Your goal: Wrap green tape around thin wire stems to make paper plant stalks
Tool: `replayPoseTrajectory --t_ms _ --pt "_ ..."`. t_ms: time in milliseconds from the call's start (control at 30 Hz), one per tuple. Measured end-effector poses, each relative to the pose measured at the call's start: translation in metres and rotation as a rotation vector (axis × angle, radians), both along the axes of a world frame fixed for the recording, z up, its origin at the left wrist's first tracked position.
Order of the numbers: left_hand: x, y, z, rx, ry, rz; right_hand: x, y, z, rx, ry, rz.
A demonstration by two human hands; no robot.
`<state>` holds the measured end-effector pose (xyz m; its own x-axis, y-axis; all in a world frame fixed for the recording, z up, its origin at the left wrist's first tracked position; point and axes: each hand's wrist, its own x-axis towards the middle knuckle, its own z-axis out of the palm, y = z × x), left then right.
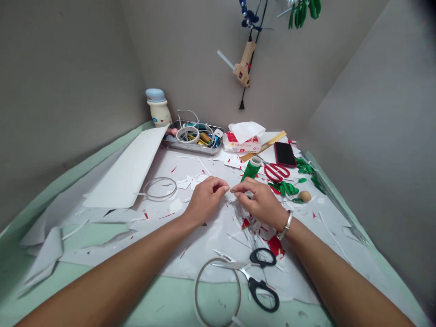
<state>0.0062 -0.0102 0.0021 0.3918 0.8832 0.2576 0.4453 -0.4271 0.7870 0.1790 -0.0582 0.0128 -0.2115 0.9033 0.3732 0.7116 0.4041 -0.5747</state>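
Head view, from the left: a long white card sheet [126, 168] lies on the white backing paper [211, 247], with a clear tape ring [159, 189] just beside it. The left hand [206, 197] has its fingers curled closed in a tight pinch, and nothing shows between them. Its fingertips nearly meet the right hand [259, 202], whose fingers are curled around a small pale scrap [249, 194], too small to identify. A green tape roll [251, 169] stands just behind the right hand. Black-handled scissors [259, 281] lie nearer the camera, red-handled scissors [276, 172] lie further right, and green leaf pieces [284, 188] lie beside those.
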Motion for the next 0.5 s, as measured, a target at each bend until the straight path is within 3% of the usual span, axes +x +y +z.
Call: replayPoseTrajectory --t_ms 200,367,500 --pt "0.006 -0.012 -0.001 0.017 0.007 -0.062 -0.003 0.002 -0.004 0.041 -0.011 -0.124" --pt "0.005 -0.01 -0.001 0.055 0.029 -0.058 -0.003 0.001 -0.008 0.024 -0.188 -0.059" --pt "0.001 -0.002 -0.003 0.042 0.023 -0.014 0.0 0.0 -0.005 0.0 -0.196 0.03"
